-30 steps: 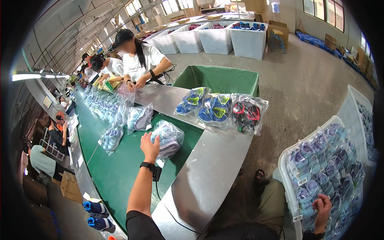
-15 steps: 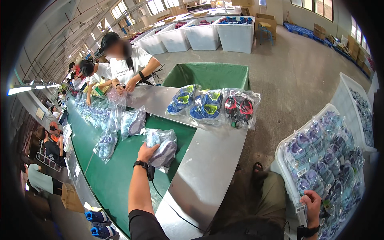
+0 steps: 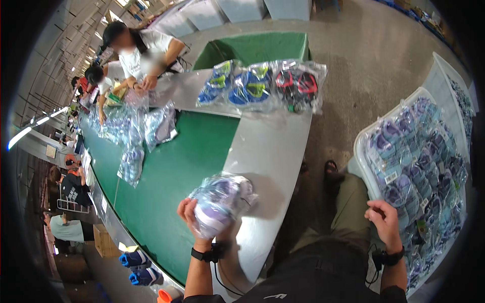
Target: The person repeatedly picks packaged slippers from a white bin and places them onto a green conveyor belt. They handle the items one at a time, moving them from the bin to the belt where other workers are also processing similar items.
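My left hand (image 3: 194, 222) grips a clear plastic bag holding a pair of purple and light-blue shoes (image 3: 220, 204), held above the edge between the green belt (image 3: 166, 202) and the metal table top (image 3: 265, 151). My right hand (image 3: 385, 222) hangs beside the rim of a white bin (image 3: 365, 161), its fingers curled with nothing seen in them. Inside that bin lie many bagged purple and light-blue shoes (image 3: 422, 166). Further up the belt, another bagged pair (image 3: 132, 164) rests apart from a larger cluster of bagged shoes (image 3: 118, 126).
Bagged blue-green sandals (image 3: 251, 91) and a black-red pair (image 3: 297, 90) lie on the far metal ledge, before a green-lined bin (image 3: 252, 48). A co-worker (image 3: 144, 55) stands at far left. Blue shoes (image 3: 144, 276) sit below the belt's left edge. Another white bin (image 3: 444, 76) stands far right.
My left hand has drawn the bagged shoes off the belt, nearer and to the right. My right hand has moved slightly up and left, off the bags at the bin's edge. The view has tilted down.
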